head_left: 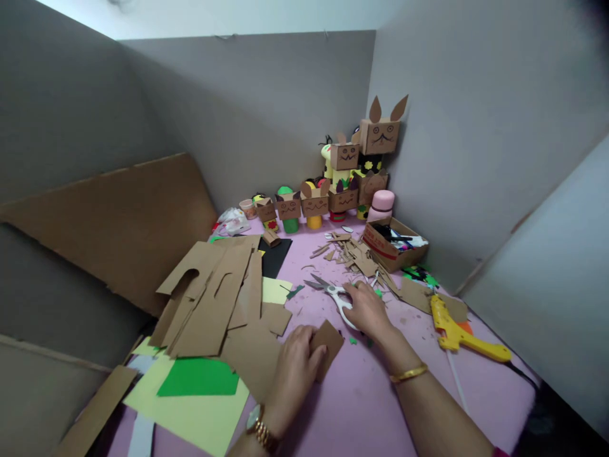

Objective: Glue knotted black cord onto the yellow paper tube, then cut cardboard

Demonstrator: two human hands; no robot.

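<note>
Pinched in my left hand (299, 358) is a small cardboard piece (329, 346), tilted just above the pink table. My right hand (368, 310) is closed around the white handles of a pair of scissors (339, 297), whose blades are parted and point to the far left. Scraps of cut cardboard (354, 252) lie beyond the right hand. To the left of my left hand are larger cardboard sheets (209, 317), stacked and overlapping. Part of the scissors' handle is hidden behind my fingers.
A yellow glue gun (457, 333) lies at the right edge. Cardboard-headed animal figures (314, 204) line the back beside a pink bottle (382, 204) and an open box of tools (397, 257). Green sheet (198, 377) and pale yellow paper (209, 422) are front left. Grey partitions enclose the table.
</note>
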